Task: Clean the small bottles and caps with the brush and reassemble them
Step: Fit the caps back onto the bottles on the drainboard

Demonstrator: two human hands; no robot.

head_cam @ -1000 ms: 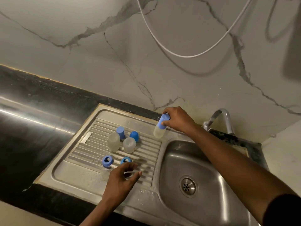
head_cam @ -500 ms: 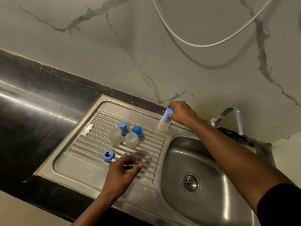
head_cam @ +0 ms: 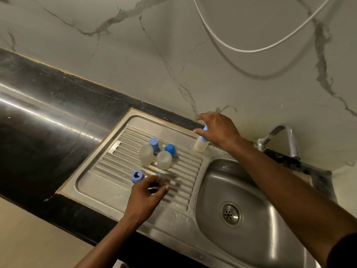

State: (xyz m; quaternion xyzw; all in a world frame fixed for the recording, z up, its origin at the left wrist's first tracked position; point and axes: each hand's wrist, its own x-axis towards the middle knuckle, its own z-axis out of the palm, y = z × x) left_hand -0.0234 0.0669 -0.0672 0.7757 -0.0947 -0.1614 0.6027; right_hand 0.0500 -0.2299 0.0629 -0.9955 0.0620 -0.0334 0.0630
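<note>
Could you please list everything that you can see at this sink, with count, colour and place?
capped bottle: one, translucent with blue cap, upright at the drainboard's rear edge
open bottles: two, translucent, side by side mid-drainboard
caps: two, blue, just behind the open bottles
ring: one, blue, front of drainboard
blue piece: one, beside the ring, partly hidden by the left hand
drainboard: one, steel, ribbed
basin: one, steel, right of drainboard
tap: one, chrome, behind basin
cable: one, white, hanging against the marbled wall
countertop: one, black, left
right hand: over the capped bottle's top, grip unclear
left hand: fingers loosely curved, nothing visibly held
</note>
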